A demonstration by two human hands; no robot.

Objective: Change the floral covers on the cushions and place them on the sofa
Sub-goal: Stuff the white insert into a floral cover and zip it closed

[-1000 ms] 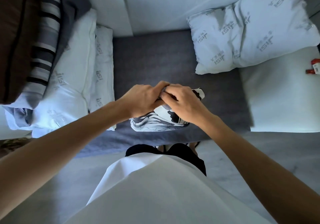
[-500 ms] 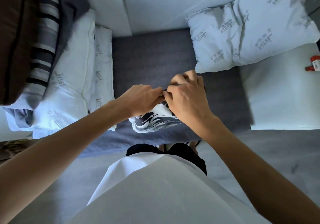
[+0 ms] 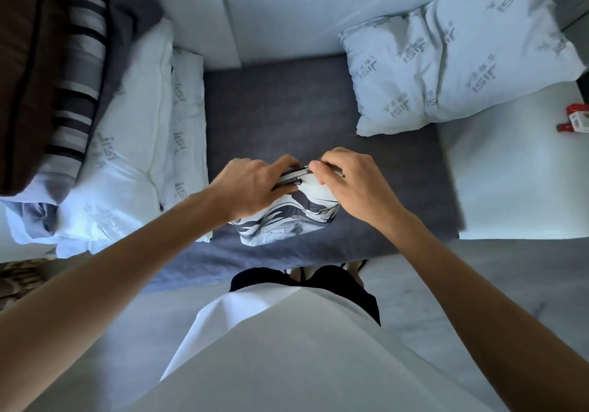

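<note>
A folded white cover with a grey and black floral print (image 3: 293,217) lies on the grey sofa seat (image 3: 277,105) in front of me. My left hand (image 3: 251,185) grips its top edge from the left. My right hand (image 3: 353,179) pinches the same edge from the right, fingertips almost touching the left hand's. A bare white cushion with grey lettering (image 3: 459,57) leans at the back right of the seat. Two more bare white cushions (image 3: 134,137) lie stacked at the left.
Striped grey and dark brown cushions (image 3: 47,70) are piled at the far left. The sofa's white right armrest (image 3: 516,169) carries a small red and white object (image 3: 575,118). Its white backrest (image 3: 287,6) rises behind the seat. Grey floor lies below me.
My right hand has shifted from on top of the cover to its upper edge. The cover has been turned a little, showing more of its print below my hands.
</note>
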